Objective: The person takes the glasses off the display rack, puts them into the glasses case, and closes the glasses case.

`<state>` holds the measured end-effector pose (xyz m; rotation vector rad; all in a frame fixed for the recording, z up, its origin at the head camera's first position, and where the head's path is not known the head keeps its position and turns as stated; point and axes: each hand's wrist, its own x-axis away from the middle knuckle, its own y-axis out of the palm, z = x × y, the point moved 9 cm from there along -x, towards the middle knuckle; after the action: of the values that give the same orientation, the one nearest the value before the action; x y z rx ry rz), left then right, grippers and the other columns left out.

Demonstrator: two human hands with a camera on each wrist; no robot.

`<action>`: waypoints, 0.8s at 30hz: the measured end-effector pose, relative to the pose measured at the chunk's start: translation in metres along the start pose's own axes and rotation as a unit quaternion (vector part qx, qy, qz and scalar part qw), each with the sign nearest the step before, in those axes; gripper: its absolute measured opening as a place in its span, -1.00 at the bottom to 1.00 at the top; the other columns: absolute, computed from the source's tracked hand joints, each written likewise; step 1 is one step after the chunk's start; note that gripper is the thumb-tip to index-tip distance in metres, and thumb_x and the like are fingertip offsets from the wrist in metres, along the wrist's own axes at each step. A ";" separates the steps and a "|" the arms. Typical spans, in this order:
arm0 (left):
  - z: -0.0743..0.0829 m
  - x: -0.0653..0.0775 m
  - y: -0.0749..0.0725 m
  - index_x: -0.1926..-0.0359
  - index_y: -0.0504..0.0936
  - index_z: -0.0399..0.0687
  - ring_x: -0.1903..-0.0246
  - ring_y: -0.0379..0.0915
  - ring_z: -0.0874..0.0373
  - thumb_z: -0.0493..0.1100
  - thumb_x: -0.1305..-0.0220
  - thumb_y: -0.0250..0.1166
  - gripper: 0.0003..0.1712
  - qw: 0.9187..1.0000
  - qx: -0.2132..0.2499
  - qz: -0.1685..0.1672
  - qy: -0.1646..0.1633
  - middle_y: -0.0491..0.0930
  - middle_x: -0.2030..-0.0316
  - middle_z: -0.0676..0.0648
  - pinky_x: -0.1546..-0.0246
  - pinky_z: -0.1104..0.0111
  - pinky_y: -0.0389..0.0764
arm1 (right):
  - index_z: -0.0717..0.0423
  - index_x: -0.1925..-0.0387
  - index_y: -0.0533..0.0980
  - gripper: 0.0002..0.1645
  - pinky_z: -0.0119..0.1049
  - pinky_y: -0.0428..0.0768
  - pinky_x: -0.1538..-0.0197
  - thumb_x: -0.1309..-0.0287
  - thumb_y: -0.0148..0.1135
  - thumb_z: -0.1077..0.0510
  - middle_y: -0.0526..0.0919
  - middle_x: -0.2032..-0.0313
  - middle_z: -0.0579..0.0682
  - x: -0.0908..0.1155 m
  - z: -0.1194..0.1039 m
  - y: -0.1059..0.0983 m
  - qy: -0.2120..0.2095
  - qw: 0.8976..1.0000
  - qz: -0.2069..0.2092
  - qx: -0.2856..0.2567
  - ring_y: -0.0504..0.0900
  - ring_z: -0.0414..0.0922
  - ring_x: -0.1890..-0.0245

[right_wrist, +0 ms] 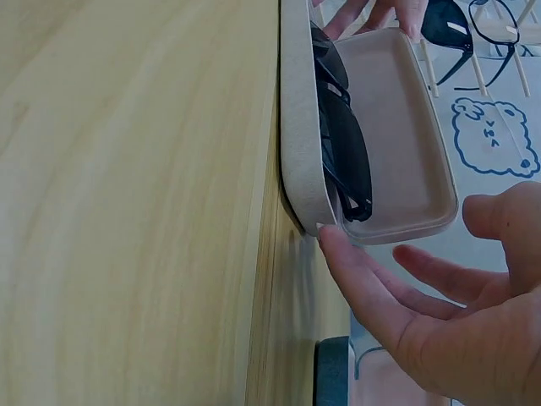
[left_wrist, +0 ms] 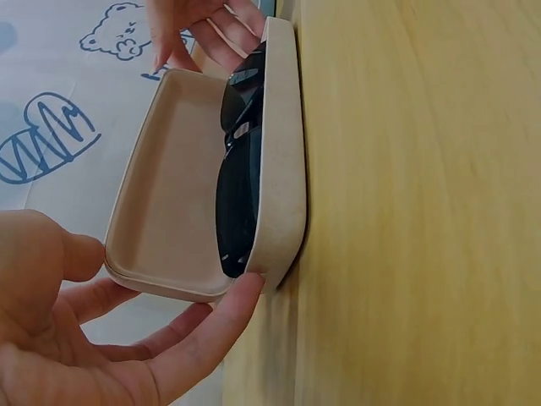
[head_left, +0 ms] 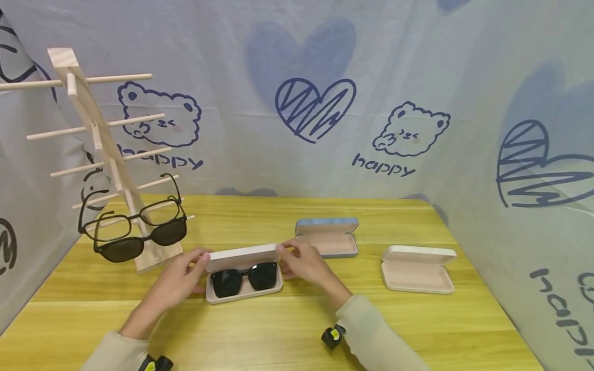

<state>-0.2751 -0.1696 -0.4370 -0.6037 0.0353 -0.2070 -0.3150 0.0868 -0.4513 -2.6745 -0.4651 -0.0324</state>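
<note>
A pale glasses case (head_left: 244, 297) sits on the table with its lid raised, and a pair of black sunglasses (head_left: 244, 279) lies inside. At its left end is my left hand (head_left: 178, 281); the thumb and forefinger pinch the lid corner (left_wrist: 127, 275), while another fingertip touches the base. My right hand (head_left: 306, 263) holds the opposite end, thumb at the lid's corner and a fingertip against the base (right_wrist: 302, 169). In the head view, the fingers behind the case are partly hidden.
At the left, a wooden peg rack (head_left: 104, 139) bears clear-lens glasses (head_left: 111, 228) and dark sunglasses (head_left: 122, 250). Behind my right hand stands a blue raised-lid case (head_left: 327, 222); another white case (head_left: 417, 278) is farther right. Printed cloth (head_left: 232, 154) encloses the table (head_left: 325, 330).
</note>
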 end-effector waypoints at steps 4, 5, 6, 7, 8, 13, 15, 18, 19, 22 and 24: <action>-0.004 -0.001 0.003 -0.41 0.38 -0.32 0.07 0.72 -0.16 0.03 -0.67 -0.06 -0.43 1.000 0.014 -0.007 -0.014 0.42 -0.23 -0.53 0.36 0.28 0.81 | 0.24 -0.27 0.51 -0.41 -0.19 0.82 0.24 -0.55 0.07 -0.14 0.75 0.07 0.31 -0.001 0.002 0.002 0.011 1.000 -0.004 0.007 0.83 0.06 0.23; -0.004 -0.001 0.004 -0.41 0.38 -0.32 0.04 0.70 -0.18 0.03 -0.68 -0.06 -0.43 1.000 0.017 -0.010 -0.016 0.42 -0.23 -0.52 0.36 0.27 0.81 | 0.25 -0.27 0.51 -0.41 -0.19 0.82 0.24 -0.55 0.07 -0.14 0.75 0.08 0.31 -0.001 0.002 0.003 0.012 1.000 -0.004 0.007 0.83 0.05 0.24; -0.005 0.000 0.004 -0.41 0.38 -0.31 0.02 0.69 -0.19 0.03 -0.67 -0.06 -0.43 1.000 0.019 -0.012 -0.019 0.41 -0.23 -0.51 0.36 0.27 0.81 | 0.25 -0.27 0.51 -0.42 -0.19 0.82 0.24 -0.55 0.07 -0.14 0.76 0.08 0.31 -0.001 0.002 0.003 0.014 1.000 -0.005 0.007 0.83 0.04 0.24; -0.005 0.000 0.005 -0.42 0.37 -0.30 0.00 0.68 -0.21 0.03 -0.68 -0.06 -0.43 0.999 0.022 -0.015 -0.022 0.40 -0.24 -0.51 0.36 0.26 0.81 | 0.24 -0.27 0.51 -0.42 -0.18 0.82 0.24 -0.55 0.07 -0.14 0.76 0.09 0.31 -0.002 0.003 0.004 0.017 1.000 -0.005 0.006 0.83 0.04 0.23; -0.005 0.000 0.006 -0.43 0.37 -0.29 -0.01 0.67 -0.23 0.03 -0.68 -0.06 -0.43 0.999 0.024 -0.019 -0.025 0.39 -0.25 -0.50 0.35 0.25 0.81 | 0.24 -0.27 0.51 -0.42 -0.18 0.82 0.24 -0.55 0.07 -0.14 0.76 0.09 0.31 -0.002 0.003 0.004 0.017 1.000 -0.006 0.006 0.83 0.05 0.23; -0.007 -0.001 0.008 -0.46 0.32 -0.26 -0.07 0.62 -0.27 0.07 -0.68 -0.09 -0.40 0.999 0.029 -0.032 -0.032 0.34 -0.31 -0.49 0.32 0.22 0.82 | 0.25 -0.26 0.51 -0.42 -0.16 0.82 0.24 -0.54 0.09 -0.14 0.76 0.08 0.33 -0.003 0.005 0.005 0.020 1.000 -0.006 0.000 0.83 0.08 0.19; -0.007 -0.001 0.008 -0.46 0.33 -0.25 -0.08 0.61 -0.28 0.08 -0.68 -0.08 -0.40 0.998 0.032 -0.034 -0.031 0.32 -0.33 -0.49 0.32 0.21 0.82 | 0.24 -0.26 0.51 -0.42 -0.15 0.82 0.24 -0.54 0.09 -0.14 0.76 0.08 0.33 -0.003 0.005 0.005 0.022 1.000 -0.005 -0.001 0.83 0.08 0.19; -0.006 -0.001 0.009 -0.45 0.34 -0.24 -0.10 0.60 -0.31 0.07 -0.67 -0.06 -0.41 0.998 0.039 -0.033 -0.030 0.31 -0.34 -0.49 0.31 0.21 0.82 | 0.23 -0.25 0.51 -0.42 -0.17 0.82 0.25 -0.53 0.10 -0.14 0.76 0.07 0.32 -0.003 0.006 0.005 0.024 1.000 -0.003 0.004 0.84 0.07 0.20; -0.006 -0.001 0.009 -0.44 0.35 -0.24 -0.10 0.60 -0.32 0.06 -0.67 -0.06 -0.42 0.998 0.041 -0.033 -0.029 0.32 -0.33 -0.49 0.31 0.20 0.82 | 0.23 -0.25 0.51 -0.43 -0.18 0.82 0.26 -0.53 0.10 -0.14 0.76 0.08 0.31 -0.003 0.006 0.005 0.025 1.000 -0.003 0.005 0.84 0.06 0.20; -0.005 -0.001 0.008 -0.43 0.37 -0.25 -0.09 0.61 -0.33 0.03 -0.67 -0.04 -0.44 0.998 0.045 -0.028 -0.027 0.35 -0.29 -0.49 0.32 0.20 0.82 | 0.22 -0.23 0.52 -0.44 -0.20 0.82 0.28 -0.54 0.10 -0.14 0.77 0.10 0.29 -0.003 0.005 0.005 0.027 1.000 -0.004 0.010 0.83 0.03 0.22; -0.004 -0.002 0.007 -0.42 0.38 -0.26 -0.07 0.62 -0.31 0.01 -0.67 -0.03 -0.46 0.998 0.046 -0.023 -0.026 0.38 -0.27 -0.49 0.33 0.20 0.82 | 0.20 -0.23 0.52 -0.45 -0.22 0.82 0.28 -0.53 0.10 -0.14 0.77 0.10 0.27 -0.002 0.005 0.005 0.029 0.999 -0.006 0.011 0.83 0.02 0.21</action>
<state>-0.2759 -0.1661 -0.4447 -0.5174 -0.0391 -0.2371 -0.3156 0.0840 -0.4577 -2.6416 -0.4592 -0.1075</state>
